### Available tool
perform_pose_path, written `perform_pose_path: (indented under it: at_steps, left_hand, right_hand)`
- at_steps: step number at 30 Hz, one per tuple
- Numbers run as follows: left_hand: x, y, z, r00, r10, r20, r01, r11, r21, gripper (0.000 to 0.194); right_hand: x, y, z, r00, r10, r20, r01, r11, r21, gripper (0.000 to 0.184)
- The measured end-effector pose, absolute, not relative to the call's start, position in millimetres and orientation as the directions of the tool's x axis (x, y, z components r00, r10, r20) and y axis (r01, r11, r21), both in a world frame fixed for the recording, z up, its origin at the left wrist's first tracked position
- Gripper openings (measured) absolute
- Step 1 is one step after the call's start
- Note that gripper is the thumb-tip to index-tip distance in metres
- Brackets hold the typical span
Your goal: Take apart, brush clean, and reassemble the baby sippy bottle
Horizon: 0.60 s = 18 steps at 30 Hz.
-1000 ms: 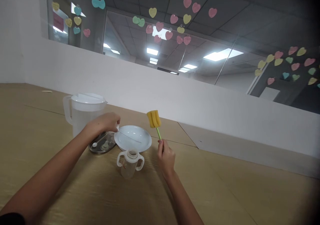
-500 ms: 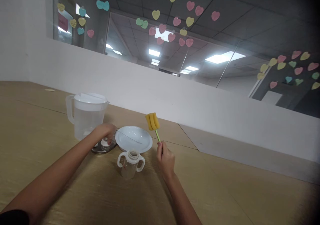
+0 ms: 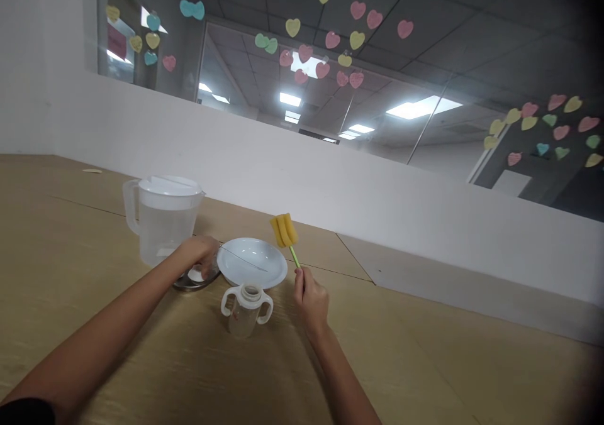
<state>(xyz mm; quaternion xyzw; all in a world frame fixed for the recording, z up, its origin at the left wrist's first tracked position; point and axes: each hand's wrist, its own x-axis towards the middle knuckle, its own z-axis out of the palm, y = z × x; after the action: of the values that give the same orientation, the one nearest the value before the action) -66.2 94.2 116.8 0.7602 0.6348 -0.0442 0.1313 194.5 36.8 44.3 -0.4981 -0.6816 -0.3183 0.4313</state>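
My right hand (image 3: pixel 312 296) is closed round the light-green handle of a yellow sponge brush (image 3: pixel 284 231), its head raised. My left hand (image 3: pixel 202 252) reaches down over a round metal tray (image 3: pixel 191 287), fingers curled; what they grip is hidden. A small white piece (image 3: pixel 195 275) lies on the tray under these fingers. From beside that hand a thin rod (image 3: pixel 243 259) stretches across the white dish (image 3: pixel 226 274); I cannot tell whether it is held. Before the dish stands an open, clear baby bottle (image 3: pixel 243 321) with two white handles, upright, between my forearms.
A lidded translucent pitcher (image 3: pixel 165 224) stands behind my left forearm, beside the tray. A small flat pale piece (image 3: pixel 92 171) lies at the far left of the wooden table (image 3: pixel 425 362). The white wall (image 3: pixel 292 173) and a window with heart-shaped notes rise behind.
My left-hand fingers have shifted slightly over the tray, and the clear piece seen beneath them is now hidden. The sponge brush has tipped a little to the left.
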Motion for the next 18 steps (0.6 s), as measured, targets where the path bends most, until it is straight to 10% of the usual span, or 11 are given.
perform_pose_path:
  at_steps: [10,14,18]
  left_hand:
    - [-61.4,84.3,128.4,0.162,0.943,-0.291,0.987,-0.16,0.03,0.027]
    - [-61.4,49.6,155.8,0.205,0.977,0.052,0.977,-0.202,-0.061,0.023]
    - [-45.7,5.5,171.6,0.456,0.88,0.132,0.866,-0.473,0.16,0.034]
  right_hand:
    - [194.0,36.8,44.2,-0.134,0.405,0.904,0.952,0.305,0.005,0.046]
    - [194.3,37.1,44.0,-0.135,0.419,0.898,0.951,0.309,-0.001,0.047]
    - [195.1,37.5,43.5,-0.141,0.437,0.888,0.951,0.309,-0.001,0.046]
